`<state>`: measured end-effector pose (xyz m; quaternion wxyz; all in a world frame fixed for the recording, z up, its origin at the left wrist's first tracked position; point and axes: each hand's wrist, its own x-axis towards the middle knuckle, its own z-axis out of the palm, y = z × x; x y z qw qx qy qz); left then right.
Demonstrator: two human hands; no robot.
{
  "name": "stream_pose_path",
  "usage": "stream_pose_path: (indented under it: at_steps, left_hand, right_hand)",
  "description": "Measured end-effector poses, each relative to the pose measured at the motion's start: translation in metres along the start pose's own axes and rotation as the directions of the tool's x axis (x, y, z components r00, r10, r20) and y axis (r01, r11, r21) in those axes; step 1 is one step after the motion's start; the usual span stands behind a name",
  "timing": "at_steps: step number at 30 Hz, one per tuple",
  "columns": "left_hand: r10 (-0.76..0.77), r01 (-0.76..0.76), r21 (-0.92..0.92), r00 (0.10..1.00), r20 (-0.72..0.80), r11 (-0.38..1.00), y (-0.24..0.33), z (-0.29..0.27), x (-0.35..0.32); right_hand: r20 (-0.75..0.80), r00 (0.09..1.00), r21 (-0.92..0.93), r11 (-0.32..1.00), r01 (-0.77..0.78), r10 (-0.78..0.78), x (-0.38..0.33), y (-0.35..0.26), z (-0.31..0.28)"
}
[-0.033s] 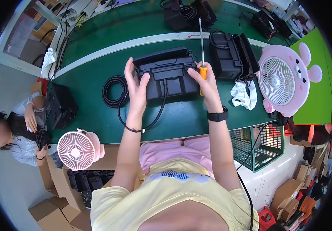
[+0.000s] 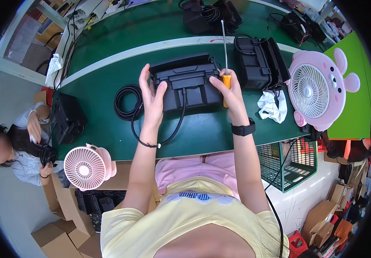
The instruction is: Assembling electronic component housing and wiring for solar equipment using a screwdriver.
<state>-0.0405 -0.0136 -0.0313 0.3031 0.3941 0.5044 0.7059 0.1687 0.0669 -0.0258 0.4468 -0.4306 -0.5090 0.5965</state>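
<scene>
A: Black plastic device point(image 2: 188, 84) sits on the green bench point(image 2: 103, 86), held from both sides. Left hand point(image 2: 151, 96) is flat against its left end, fingers spread and raised, not clamped around anything.

B: Right side?

A: Right hand point(image 2: 228, 92) is closed on a screwdriver point(image 2: 224, 56) with an orange-yellow handle, shaft pointing up and away from the device; the same hand braces the device's right edge.

B: Step?

A: Judged as positioning the unit; the driver tip is not on a screw. Bringing it down would call for tilting the shaft toward the housing.

B: Around the device?

A: Its black cable point(image 2: 127, 103) coils just left of it. A second black unit point(image 2: 258, 60) stands to its right, then a white rag point(image 2: 271, 105) and a pink fan point(image 2: 316, 90). Another small pink fan point(image 2: 86, 167) hangs off the bench edge, nearer left.
</scene>
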Motion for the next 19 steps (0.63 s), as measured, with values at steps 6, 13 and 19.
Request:
stream_pose_path:
  at_steps: [6,13,19]
  left_hand:
    - [0.043,-0.05,0.102,0.996,0.074,0.994,0.0,-0.004,-0.003]
    - [-0.042,0.043,-0.019,0.999,0.01,0.999,-0.001,0.002,0.001]
    - [0.022,-0.014,0.043,0.979,-0.202,0.999,-0.029,0.002,-0.006]
  right_hand:
    - [0.028,0.998,0.08,0.995,0.054,-0.056,-0.001,0.01,-0.001]
    - [-0.222,0.767,-0.536,0.733,0.419,-0.601,-0.015,0.032,0.0]
    - [-0.051,0.916,-0.537,0.784,0.312,-0.399,-0.097,0.009,-0.009]
